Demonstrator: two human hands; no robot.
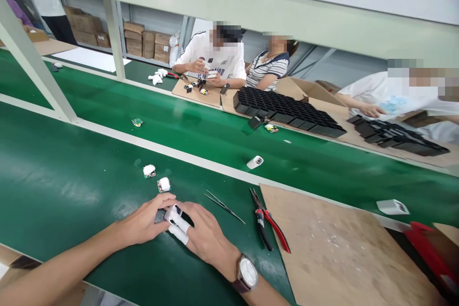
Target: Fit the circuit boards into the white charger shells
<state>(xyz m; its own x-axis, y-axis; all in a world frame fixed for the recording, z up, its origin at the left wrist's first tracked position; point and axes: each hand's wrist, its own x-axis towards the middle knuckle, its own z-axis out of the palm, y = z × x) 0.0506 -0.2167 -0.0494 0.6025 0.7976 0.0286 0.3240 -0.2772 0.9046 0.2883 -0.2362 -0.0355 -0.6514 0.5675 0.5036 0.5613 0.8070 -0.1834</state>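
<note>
My left hand (pixel 145 222) and my right hand (pixel 202 234) meet low on the green belt (pixel 53 186), fingers pinched together around a small dark and white part (pixel 173 212). White finger cots cover two fingers of my right hand, and a watch (pixel 246 273) sits on its wrist. Just beyond my fingers lie two small white parts on circuit boards (pixel 164 184) (pixel 149 170). Thin tweezers (pixel 224 206) and red-handled pliers (pixel 268 221) rest on the belt to the right of my hands.
A brown board (pixel 344 258) lies at right. White housings (pixel 255 162) (pixel 392 207) sit on the far belt. Across it, three people work beside black trays (pixel 287 112) (pixel 394 136). A metal frame post (pixel 32 64) stands at left, cardboard boxes behind.
</note>
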